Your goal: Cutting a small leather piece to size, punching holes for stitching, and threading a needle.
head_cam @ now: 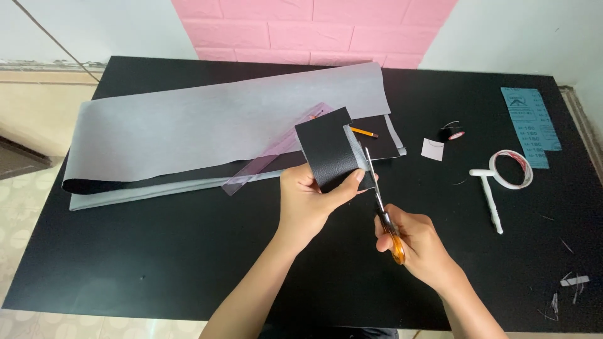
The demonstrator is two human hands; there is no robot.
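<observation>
Left hand [308,204] under black leather piece [330,150], gripping

On the table [157,251], a folded sheet of material [207,125] lies at the left rear, a ruler [276,150] and pencil [364,132] upon it — to the right, a tape roll [451,132], then sandpaper [531,125]; a ring-headed tool [496,188] lies nearer.

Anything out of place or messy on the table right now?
Only small offcut scraps scattered at the black table's right front corner. The left hand holds the black leather-like piece; the right hand works orange-handled scissors.
</observation>
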